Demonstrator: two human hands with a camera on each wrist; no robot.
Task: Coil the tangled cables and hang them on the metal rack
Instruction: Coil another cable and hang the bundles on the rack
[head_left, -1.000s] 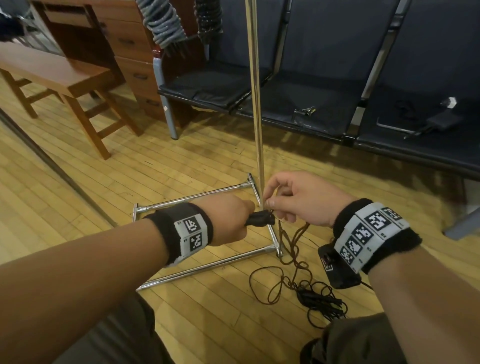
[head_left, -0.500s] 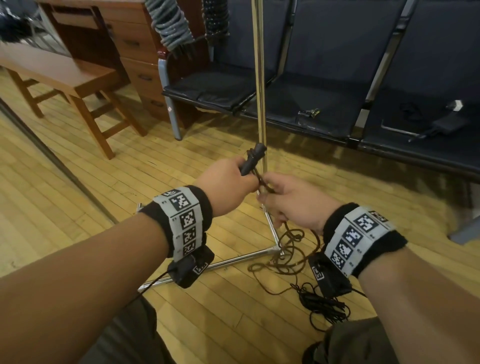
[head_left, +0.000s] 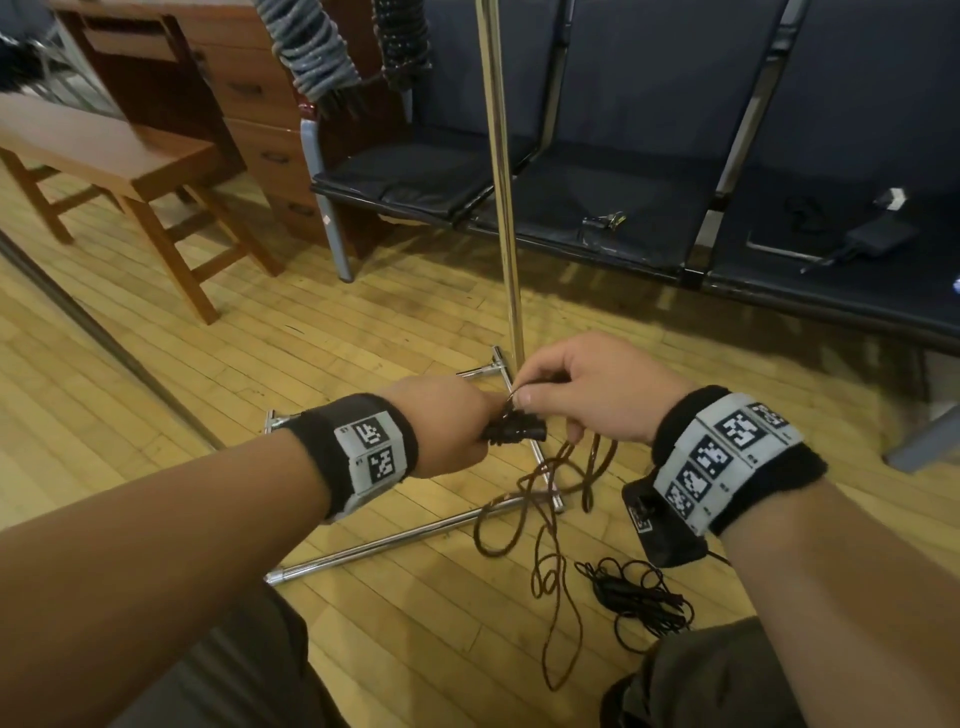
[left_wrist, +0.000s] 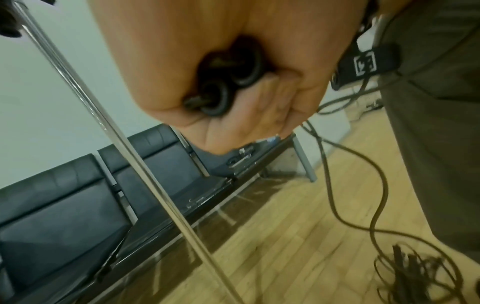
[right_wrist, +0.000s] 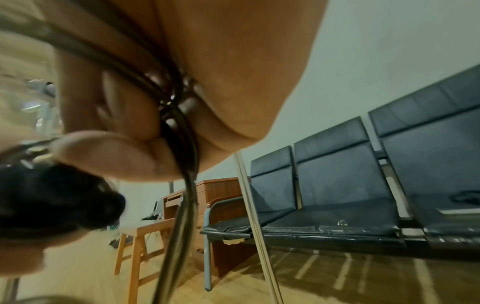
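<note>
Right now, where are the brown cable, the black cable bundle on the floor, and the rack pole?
brown cable (head_left: 558, 613), head view, slack strand on the floor
black cable bundle (head_left: 631, 605), head view, its dense middle
rack pole (head_left: 500, 171), head view, mid-shaft

Dark bench seats (head_left: 649, 197) behind — wooden stool (head_left: 130, 156), drawer desk (head_left: 249, 93) left, plank floor (head_left: 363, 322).

Both hands (head_left: 519, 410) lower, coiled cable (head_left: 514, 431) now level, rightward.
</note>
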